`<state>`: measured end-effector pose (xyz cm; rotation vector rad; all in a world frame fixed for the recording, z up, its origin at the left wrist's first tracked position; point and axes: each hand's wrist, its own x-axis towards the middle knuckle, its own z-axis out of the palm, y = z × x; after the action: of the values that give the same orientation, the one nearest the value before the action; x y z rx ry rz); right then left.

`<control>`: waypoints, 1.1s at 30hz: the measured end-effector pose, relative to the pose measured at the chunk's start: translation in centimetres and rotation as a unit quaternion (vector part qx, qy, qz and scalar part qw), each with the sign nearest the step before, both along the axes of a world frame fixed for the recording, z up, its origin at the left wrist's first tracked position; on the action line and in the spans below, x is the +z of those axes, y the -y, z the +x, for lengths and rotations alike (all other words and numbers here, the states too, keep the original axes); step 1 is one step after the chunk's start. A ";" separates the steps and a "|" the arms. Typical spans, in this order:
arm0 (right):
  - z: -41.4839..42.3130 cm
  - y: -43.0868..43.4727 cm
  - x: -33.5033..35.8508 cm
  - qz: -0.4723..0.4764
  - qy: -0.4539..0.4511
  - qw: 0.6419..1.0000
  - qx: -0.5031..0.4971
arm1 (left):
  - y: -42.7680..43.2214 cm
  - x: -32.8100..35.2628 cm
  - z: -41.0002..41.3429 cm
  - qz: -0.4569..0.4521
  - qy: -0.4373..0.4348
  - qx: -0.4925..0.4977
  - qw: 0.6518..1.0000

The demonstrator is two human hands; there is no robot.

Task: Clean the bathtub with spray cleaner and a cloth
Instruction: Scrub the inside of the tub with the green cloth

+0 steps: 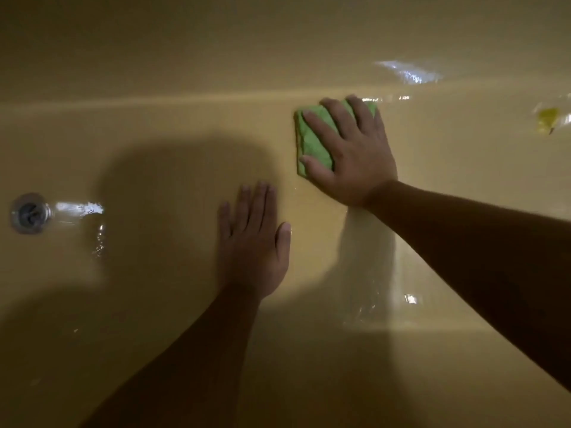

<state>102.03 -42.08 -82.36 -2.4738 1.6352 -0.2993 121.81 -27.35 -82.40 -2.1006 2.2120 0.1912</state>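
A folded green cloth (310, 140) lies flat on the floor of the yellow bathtub (154, 125), close to where the floor curves up into the far wall. My right hand (349, 152) presses on the cloth with spread, straight fingers and covers most of it. My left hand (251, 239) rests palm-down on the tub floor a little nearer to me and to the left, fingers straight, holding nothing. No spray bottle shows.
The metal drain (30, 213) sits at the far left, with a wet glint beside it. Wet streaks shine under my right forearm. A blurred yellow object (547, 118) lies at the right edge. Shadows of my arms darken the near floor.
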 end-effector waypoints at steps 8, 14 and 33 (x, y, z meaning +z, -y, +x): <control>-0.2 -16.7 1.9 0.108 0.021 0.991 0.075 | -2.8 0.5 2.6 0.031 0.004 0.009 0.999; -0.9 -16.2 1.2 0.110 -0.029 0.974 0.194 | -3.1 0.6 3.9 0.038 0.004 -0.010 0.999; 3.2 -20.3 2.3 0.137 -0.005 0.979 0.151 | -4.6 1.3 8.7 0.083 0.004 0.017 0.996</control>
<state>105.20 -21.83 -80.05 -2.4591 1.1843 -0.0190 130.55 -22.71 -81.09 -2.0485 2.0785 0.3555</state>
